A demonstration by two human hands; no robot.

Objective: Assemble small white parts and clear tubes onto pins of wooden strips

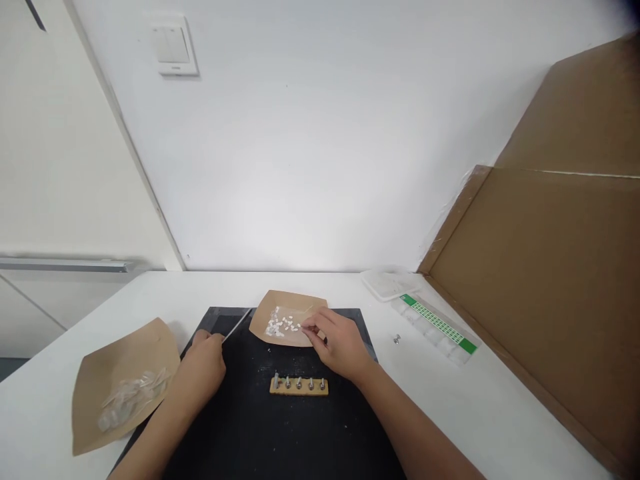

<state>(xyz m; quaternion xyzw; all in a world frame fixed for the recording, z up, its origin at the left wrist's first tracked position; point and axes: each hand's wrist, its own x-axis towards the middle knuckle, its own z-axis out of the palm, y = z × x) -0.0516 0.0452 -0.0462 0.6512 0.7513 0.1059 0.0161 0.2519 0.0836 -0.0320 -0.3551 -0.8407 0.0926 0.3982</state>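
Note:
My left hand point(204, 363) is closed around a thin grey rod point(237, 326) that points up and to the right. At the right side of a small brown paper tray point(261, 308), my right hand point(334, 339) has its thumb and fingertips pinched together. What the pinch holds, if anything, is too small to make out. Small white pieces point(283, 323) lie scattered in that tray. Nearer to me, a narrow tan strip point(299, 391) carries a row of several upright metal pins, the leftmost looking thicker and paler. Strip and tray rest on a black mat point(295, 440).
A larger brown paper tray point(125, 353) with clear plastic pieces point(133, 397) stands at the left. On the right lie a small metal part point(397, 339), a clear compartment case point(440, 327) with a green label, and a clear lid point(387, 285). A cardboard panel point(545, 267) borders the right.

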